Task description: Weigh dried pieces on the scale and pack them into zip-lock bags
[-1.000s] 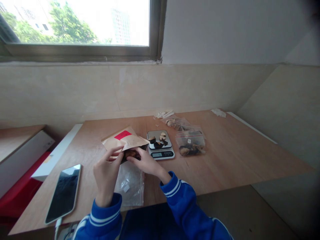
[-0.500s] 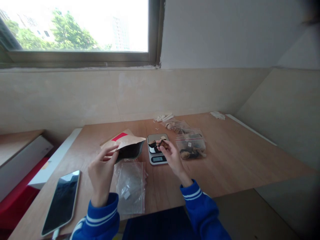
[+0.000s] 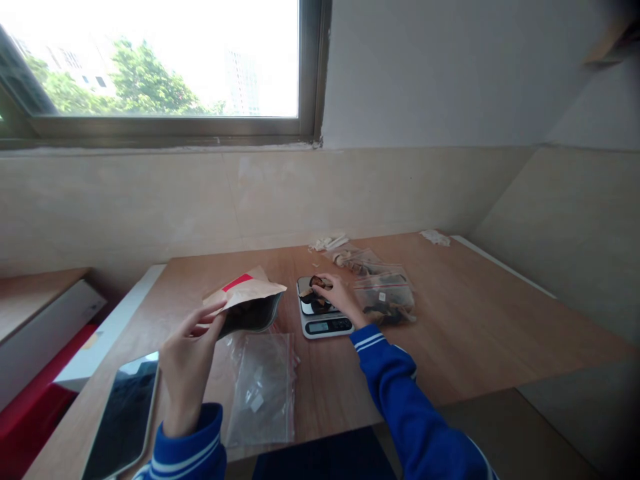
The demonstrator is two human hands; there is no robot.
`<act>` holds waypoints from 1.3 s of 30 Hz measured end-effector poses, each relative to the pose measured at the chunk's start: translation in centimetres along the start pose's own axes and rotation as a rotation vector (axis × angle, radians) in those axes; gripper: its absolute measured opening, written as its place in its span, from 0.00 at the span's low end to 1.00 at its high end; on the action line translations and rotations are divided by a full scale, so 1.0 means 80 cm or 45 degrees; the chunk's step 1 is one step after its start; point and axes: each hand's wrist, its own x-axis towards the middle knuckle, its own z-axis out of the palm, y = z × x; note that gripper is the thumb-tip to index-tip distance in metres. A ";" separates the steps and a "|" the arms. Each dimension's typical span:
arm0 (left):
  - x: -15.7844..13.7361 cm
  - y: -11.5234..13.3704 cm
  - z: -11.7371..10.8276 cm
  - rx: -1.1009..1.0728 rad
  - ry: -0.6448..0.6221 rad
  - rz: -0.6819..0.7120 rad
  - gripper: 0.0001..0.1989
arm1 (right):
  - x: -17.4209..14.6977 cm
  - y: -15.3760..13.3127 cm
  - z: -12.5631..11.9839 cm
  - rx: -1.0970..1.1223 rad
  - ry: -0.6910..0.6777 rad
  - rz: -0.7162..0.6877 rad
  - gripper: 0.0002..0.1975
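Note:
My left hand (image 3: 189, 357) grips the edge of a kraft paper pouch (image 3: 256, 291) with a red patch, its dark mouth gaping toward the right. Over a small digital kitchen scale (image 3: 309, 329), my right hand (image 3: 341, 295) has its fingers closed on a dark brown dried slice (image 3: 317, 283). More dried slices (image 3: 307, 297) with pale and dark sides lie on the scale's plate, partly covered by my fingers. What exactly the slices are, I cannot tell.
Clear zip bags (image 3: 265, 393) lie flat in front of the scale. To its right stands a zip bag of dark dried pieces (image 3: 387, 300), with another bag of pale pieces (image 3: 353, 259) behind. A tablet (image 3: 123, 413) lies at the left; crumpled white tissue (image 3: 435, 237) sits far right.
My right hand has moved slightly back and lower onto the scale's plate with the slice. The pouch in my left hand has shifted a little left and down. The view has tilted slightly up.

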 end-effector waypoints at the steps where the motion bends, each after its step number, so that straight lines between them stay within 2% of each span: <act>1: 0.001 0.000 0.000 0.003 -0.002 -0.003 0.18 | -0.001 -0.001 -0.001 0.004 -0.001 0.007 0.16; 5: 0.000 0.001 0.004 0.050 -0.018 -0.006 0.18 | 0.002 0.000 -0.001 0.046 0.017 0.025 0.13; 9: -0.002 0.003 0.004 0.086 -0.030 -0.017 0.18 | 0.011 0.010 0.002 0.208 -0.016 0.025 0.10; 13: -0.001 0.004 0.001 0.097 -0.035 0.010 0.18 | 0.016 0.024 0.007 0.240 -0.063 0.022 0.12; 20: 0.000 0.000 0.000 0.098 -0.024 0.028 0.17 | 0.021 0.031 0.010 0.364 0.066 -0.049 0.15; 24: -0.002 -0.001 0.001 0.083 -0.032 0.043 0.17 | 0.004 -0.004 -0.010 0.411 0.160 -0.095 0.13; 26: -0.003 0.000 0.003 0.068 -0.030 0.050 0.17 | -0.018 -0.037 -0.021 0.480 0.199 -0.144 0.12; 28: -0.005 0.001 0.006 0.066 -0.030 0.057 0.18 | -0.042 -0.074 -0.025 0.570 0.142 -0.238 0.12; 30: -0.006 0.003 0.010 0.071 -0.038 0.061 0.19 | -0.062 -0.104 -0.021 0.455 -0.087 -0.463 0.12; 32: -0.007 0.006 0.011 0.076 -0.047 0.056 0.18 | -0.070 -0.120 -0.011 0.241 -0.237 -0.602 0.11; 35: -0.009 0.007 0.009 0.068 -0.059 0.042 0.17 | -0.066 -0.117 0.007 -0.002 -0.274 -0.552 0.12; 39: -0.010 0.005 0.005 0.048 -0.066 0.032 0.17 | -0.057 -0.097 0.020 -0.171 -0.242 -0.474 0.12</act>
